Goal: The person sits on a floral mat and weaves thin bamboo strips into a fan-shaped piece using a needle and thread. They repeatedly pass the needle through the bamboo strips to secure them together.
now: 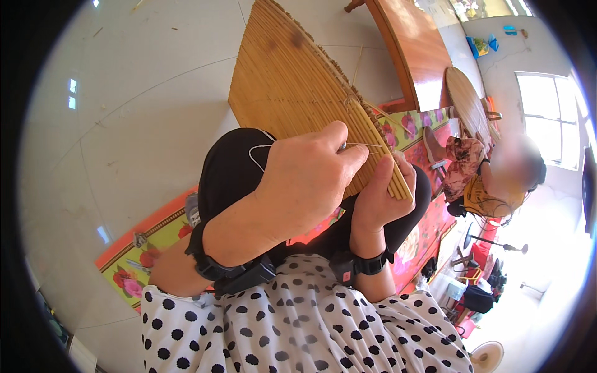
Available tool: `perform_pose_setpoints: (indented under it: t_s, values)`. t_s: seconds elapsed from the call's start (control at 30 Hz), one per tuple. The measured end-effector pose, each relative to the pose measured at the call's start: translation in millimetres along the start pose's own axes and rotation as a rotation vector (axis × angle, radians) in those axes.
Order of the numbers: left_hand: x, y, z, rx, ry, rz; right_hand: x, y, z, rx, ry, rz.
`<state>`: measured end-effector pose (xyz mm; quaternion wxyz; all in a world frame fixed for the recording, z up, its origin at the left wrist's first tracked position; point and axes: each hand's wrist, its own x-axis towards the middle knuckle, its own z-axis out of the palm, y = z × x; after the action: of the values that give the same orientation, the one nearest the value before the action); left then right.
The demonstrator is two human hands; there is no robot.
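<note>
1. We note a pale tiled floor (143,93) across most of the view, with a flowered mat (140,255) spread on it beneath the seated person.
2. A wooden table (413,50) stands at the upper right. Beyond it a second person (479,180) sits on the mat, well apart from the work.
3. The bamboo slat mat (292,87) rests tilted on the person's black-trousered knees (233,171), fanning up and away from the body. Its near edge lies at the hands.
4. The left hand (305,180) sits over the near edge of the slats, fingers curled together, thumb and forefinger pinching a thin pale thread (364,145). A loop of that thread trails over the back of the hand.
5. The right hand (379,199) grips the lower corner of the slats from beneath, fingers wrapped and pressed against the outermost slat.
6. Black wrist bands (233,270) sit on both forearms.
</note>
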<state>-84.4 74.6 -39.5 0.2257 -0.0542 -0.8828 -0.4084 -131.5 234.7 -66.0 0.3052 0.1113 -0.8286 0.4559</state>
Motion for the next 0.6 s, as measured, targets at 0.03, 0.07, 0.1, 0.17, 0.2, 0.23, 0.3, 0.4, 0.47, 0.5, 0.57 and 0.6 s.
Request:
perform_pose_setpoints:
  t_s: [0.03,0.07,0.1,0.17,0.2,0.23,0.3,0.4,0.47,0.5,0.57,0.6]
  values:
    - [0.3,0.2,-0.2,-0.001,0.005,0.002,-0.3,0.5,-0.1,0.002,0.002,0.002]
    - [0.7,0.3,-0.3,-0.002,0.010,0.004,-0.3,1.6,-0.5,0.004,-0.001,-0.001]
    - [1.0,0.3,-0.4,-0.002,0.015,0.005,-0.1,2.9,-1.1,0.007,-0.003,-0.004]
    - [1.4,-0.3,-0.7,0.001,0.016,0.013,0.1,3.1,-0.9,0.011,-0.009,-0.007]
    - [1.5,-0.5,-0.9,0.002,0.016,0.018,0.1,2.2,-0.9,0.011,-0.011,-0.007]
    - [1.7,-0.3,-1.1,0.002,0.014,0.019,0.1,1.6,-1.4,0.011,-0.012,-0.007]
    - [1.9,0.1,-1.4,0.003,0.008,0.021,-0.1,2.4,-2.6,0.003,-0.013,-0.015]
    - [1.7,1.2,-1.9,0.004,0.007,0.024,0.3,2.9,-2.2,0.008,-0.017,-0.019]
    - [2.1,1.3,-2.0,0.017,0.001,0.024,0.3,2.5,-2.7,0.010,-0.020,-0.025]
    - [2.3,1.5,-2.1,0.024,-0.002,0.025,0.4,2.1,-3.0,0.010,-0.022,-0.031]
    - [3.0,2.3,-2.7,0.026,-0.011,0.024,1.1,1.0,-3.2,0.009,-0.025,-0.040]
    - [3.3,2.8,-3.2,0.028,-0.016,0.024,1.1,0.4,-3.4,0.009,-0.026,-0.043]
